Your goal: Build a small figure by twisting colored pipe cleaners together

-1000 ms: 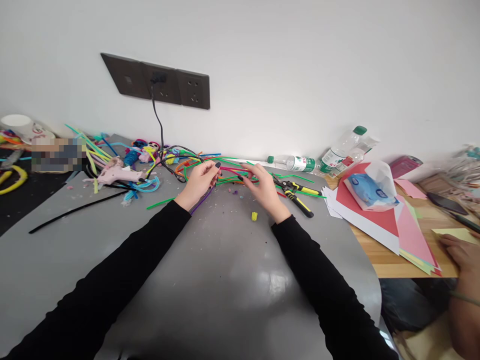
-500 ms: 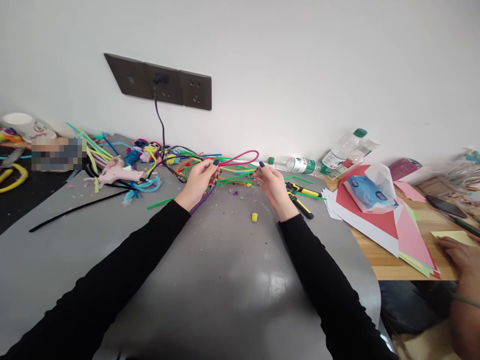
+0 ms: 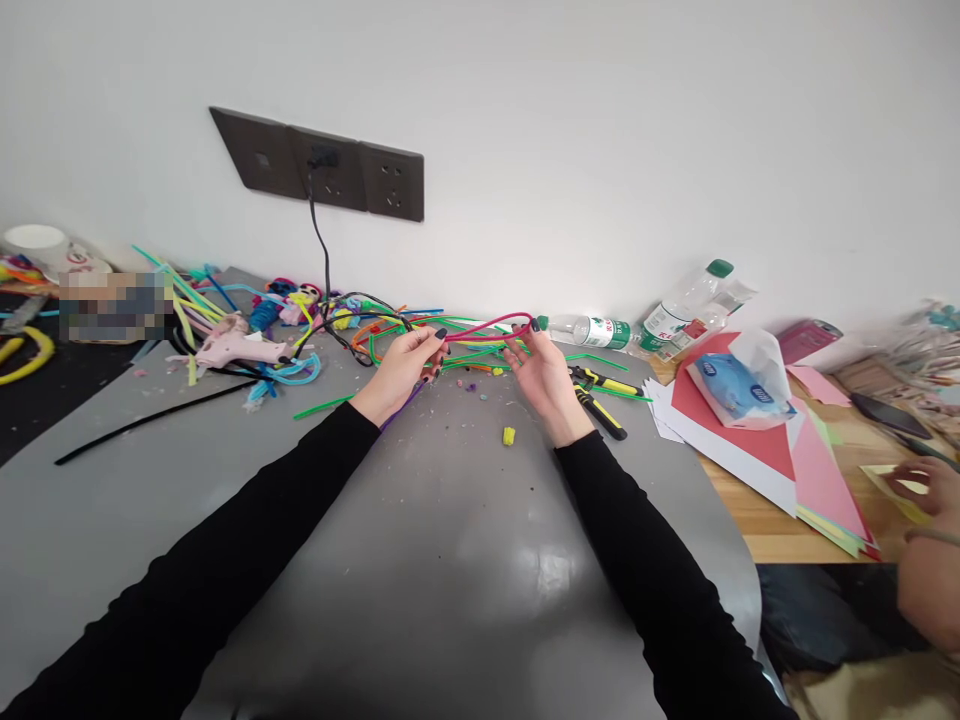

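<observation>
1. Head view: pink pipe cleaner [image 3: 484, 337], bent into a loop, held above the worktop [image 3: 420, 570] near its far edge.
2. Judged light, soft-surfaced, springy, easily kinked; best pinched at the bend.
3. Left hand [image 3: 400, 374]: thumb and fingertips pinched together on its strands.
4. Right hand [image 3: 546, 380]: thumb and forefinger closed on the bend, other fingers loosely apart.
5. Pliers [image 3: 602, 413]: toward the worktop's right edge.

Craft wkspace, w/ glue gun [image 3: 236, 345], pliers [image 3: 602, 412], col. paper [image 3: 823, 462] & pipe cleaners [image 3: 486, 337].
</observation>
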Available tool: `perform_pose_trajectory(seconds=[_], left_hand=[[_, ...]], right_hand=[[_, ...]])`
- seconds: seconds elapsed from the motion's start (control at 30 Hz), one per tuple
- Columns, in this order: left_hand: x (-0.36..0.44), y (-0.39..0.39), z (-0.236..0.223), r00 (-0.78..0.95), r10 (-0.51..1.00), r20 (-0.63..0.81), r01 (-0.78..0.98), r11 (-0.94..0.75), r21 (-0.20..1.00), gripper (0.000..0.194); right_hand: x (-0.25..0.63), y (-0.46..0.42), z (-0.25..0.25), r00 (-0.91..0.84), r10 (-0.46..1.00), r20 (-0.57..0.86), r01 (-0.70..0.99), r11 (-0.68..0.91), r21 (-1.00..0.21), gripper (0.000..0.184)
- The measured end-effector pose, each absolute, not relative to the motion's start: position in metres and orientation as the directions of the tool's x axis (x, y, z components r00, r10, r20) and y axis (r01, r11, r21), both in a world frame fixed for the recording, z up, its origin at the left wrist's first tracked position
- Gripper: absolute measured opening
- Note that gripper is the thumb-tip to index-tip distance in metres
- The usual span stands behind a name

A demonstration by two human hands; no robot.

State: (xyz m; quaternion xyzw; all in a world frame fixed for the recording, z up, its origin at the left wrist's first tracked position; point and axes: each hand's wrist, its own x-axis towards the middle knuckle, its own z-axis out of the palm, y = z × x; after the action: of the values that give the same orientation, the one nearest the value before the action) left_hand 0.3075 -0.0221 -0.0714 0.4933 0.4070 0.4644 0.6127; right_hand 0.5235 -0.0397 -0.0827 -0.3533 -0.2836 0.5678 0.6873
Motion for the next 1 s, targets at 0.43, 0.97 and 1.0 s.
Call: perform_pose_trajectory(seconds=[0.43, 0.97, 1.0], left_hand=[[0.315, -0.031, -0.069, 0.307, 0.948, -0.083, -0.109, 0.122, 0.987, 0.036], [0.326, -0.037, -0.077, 0.356, 0.923, -0.148, -0.17, 0.22, 0.961, 0.033], [0.326, -0.037, -0.077, 0.362, 0.921, -0.146, -0.174, 0.221, 0.96, 0.033]], right_hand=[[0.528, -0.039, -0.082, 0.197, 0.98, -0.042, -0.647, 0.098, -0.756, 0.009], [0.526, -0.045, -0.07, 0.224, 0.973, 0.049, -0.672, 0.191, -0.715, 0.004], [0.527, -0.044, -0.071, 0.227, 0.973, 0.046, -0.672, 0.191, -0.715, 0.004]])
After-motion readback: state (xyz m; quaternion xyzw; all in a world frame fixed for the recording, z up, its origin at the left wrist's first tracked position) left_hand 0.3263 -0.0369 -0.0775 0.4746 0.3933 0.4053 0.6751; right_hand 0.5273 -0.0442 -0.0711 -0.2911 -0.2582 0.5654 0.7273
